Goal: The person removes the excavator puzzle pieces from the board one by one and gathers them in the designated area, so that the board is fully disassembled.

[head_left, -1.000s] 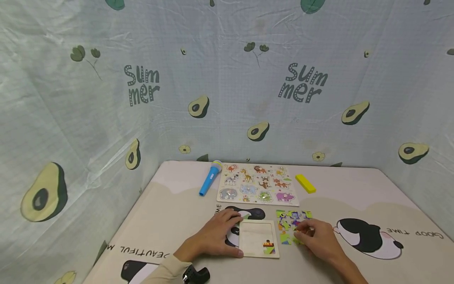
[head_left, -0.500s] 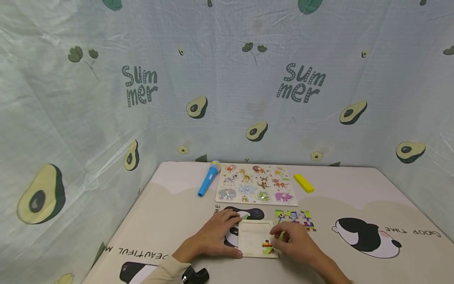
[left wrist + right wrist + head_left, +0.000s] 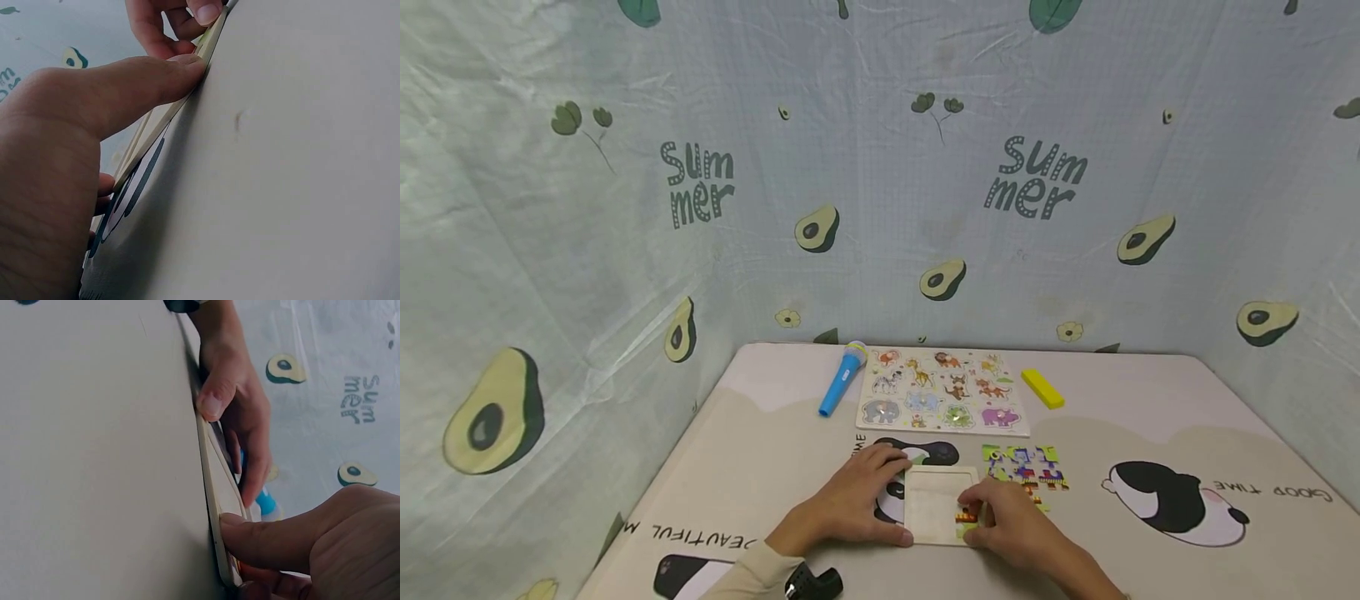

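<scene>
In the head view a pale wooden puzzle tray [image 3: 931, 500] lies on the table, a few picture pieces [image 3: 967, 517] in its lower right corner. My left hand [image 3: 857, 496] grips its left side, thumb at the near corner and fingers at the far one. Over the tray's right side, my right hand [image 3: 1011, 521] pinches a small puzzle piece, mostly hidden by the fingers. Seen from the right wrist, the right thumb [image 3: 269, 540] lies at the tray's near edge and the fingers curl beyond it. More loose jigsaw pieces [image 3: 1022, 462] lie just behind the right hand.
Behind the tray lies an animal peg board [image 3: 943, 392]. A blue toy microphone [image 3: 842, 379] is at its left and a yellow block [image 3: 1042, 388] at its right. A patterned curtain [image 3: 880, 208] rises around the table's back and sides.
My right hand has moved left from the loose pieces to the tray's lower right corner, carrying a piece. The left hand keeps its hold on the tray.
</scene>
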A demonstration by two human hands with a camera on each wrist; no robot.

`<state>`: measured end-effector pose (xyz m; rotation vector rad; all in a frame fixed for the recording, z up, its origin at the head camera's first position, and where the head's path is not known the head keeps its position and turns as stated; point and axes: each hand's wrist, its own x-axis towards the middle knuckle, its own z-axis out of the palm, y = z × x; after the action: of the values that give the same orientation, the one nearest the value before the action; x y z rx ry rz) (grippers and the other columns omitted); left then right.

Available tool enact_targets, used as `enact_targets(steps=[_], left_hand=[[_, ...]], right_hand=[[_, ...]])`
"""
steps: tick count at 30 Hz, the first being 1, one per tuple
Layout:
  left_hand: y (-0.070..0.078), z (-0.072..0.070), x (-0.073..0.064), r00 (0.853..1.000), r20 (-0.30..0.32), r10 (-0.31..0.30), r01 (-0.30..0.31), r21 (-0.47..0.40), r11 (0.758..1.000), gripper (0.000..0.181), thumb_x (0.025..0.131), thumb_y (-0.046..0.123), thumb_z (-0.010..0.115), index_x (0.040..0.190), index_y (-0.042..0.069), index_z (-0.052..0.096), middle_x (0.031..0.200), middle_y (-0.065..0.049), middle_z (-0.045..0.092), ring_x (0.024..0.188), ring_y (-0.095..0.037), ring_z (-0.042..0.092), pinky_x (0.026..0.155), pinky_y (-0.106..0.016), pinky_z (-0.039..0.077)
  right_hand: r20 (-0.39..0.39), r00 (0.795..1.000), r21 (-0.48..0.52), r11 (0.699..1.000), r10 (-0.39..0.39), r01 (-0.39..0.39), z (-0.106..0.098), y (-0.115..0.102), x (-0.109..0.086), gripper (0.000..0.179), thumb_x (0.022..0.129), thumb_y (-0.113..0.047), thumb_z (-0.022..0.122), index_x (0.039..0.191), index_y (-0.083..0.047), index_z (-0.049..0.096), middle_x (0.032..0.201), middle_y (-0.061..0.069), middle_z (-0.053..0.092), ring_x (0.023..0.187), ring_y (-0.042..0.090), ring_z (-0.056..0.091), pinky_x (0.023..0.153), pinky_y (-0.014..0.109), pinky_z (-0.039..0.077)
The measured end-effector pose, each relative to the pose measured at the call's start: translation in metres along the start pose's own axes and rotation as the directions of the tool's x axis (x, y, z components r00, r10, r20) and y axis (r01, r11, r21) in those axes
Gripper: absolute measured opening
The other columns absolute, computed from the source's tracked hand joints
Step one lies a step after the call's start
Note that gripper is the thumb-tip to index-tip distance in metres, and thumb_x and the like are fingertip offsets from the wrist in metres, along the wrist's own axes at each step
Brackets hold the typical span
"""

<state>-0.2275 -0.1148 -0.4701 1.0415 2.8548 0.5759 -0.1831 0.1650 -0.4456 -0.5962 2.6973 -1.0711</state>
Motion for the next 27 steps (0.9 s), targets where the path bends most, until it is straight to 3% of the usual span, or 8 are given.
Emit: enact_targets(steps=[13,19,27], left_hand=[[0.0007,-0.0017,0.0001,1.0,0.001,0.002,-0.002,-0.006,1.0,0.098,0.075,0.08,0.064,0.151,0.021,0.048,0.152,0.003,0.045,0.146,-0.022,0.034,0.121,-0.052,0.028],[0.0001,-0.0009,0.0011,1.0,0.002,0.0,0.0,-0.007,1.0,0.098,0.074,0.081,0.063,0.151,0.022,0.048,0.151,0.004,0.045,0.145,-0.022,0.035,0.121,-0.052,0.029],[0.0,-0.0007,0.0004,1.0,0.007,-0.01,0.01,0.0,1.0,0.098,0.074,0.082,0.063,0.151,0.023,0.048,0.151,0.004,0.045,0.144,-0.022,0.036,0.12,-0.053,0.031]], right_hand=[[-0.064,0.998,-0.032,0.999,-0.006,0.004,0.0066,-0.0007,-0.0007,0.036,0.076,-0.011,0.088,0.108,-0.01,0.071,0.092,-0.005,0.058,0.073,0.01,0.047,0.06,0.024,0.042],[-0.053,0.999,-0.021,1.0,-0.004,0.003,0.0062,0.001,-0.0004,0.034,0.077,-0.011,0.087,0.105,-0.015,0.068,0.095,-0.005,0.059,0.073,0.011,0.048,0.06,0.024,0.042],[-0.005,0.997,0.052,0.996,-0.072,0.072,0.0068,0.0034,-0.0025,0.026,0.083,-0.011,0.082,0.103,-0.016,0.068,0.083,-0.007,0.059,0.07,0.008,0.049,0.058,0.024,0.043]])
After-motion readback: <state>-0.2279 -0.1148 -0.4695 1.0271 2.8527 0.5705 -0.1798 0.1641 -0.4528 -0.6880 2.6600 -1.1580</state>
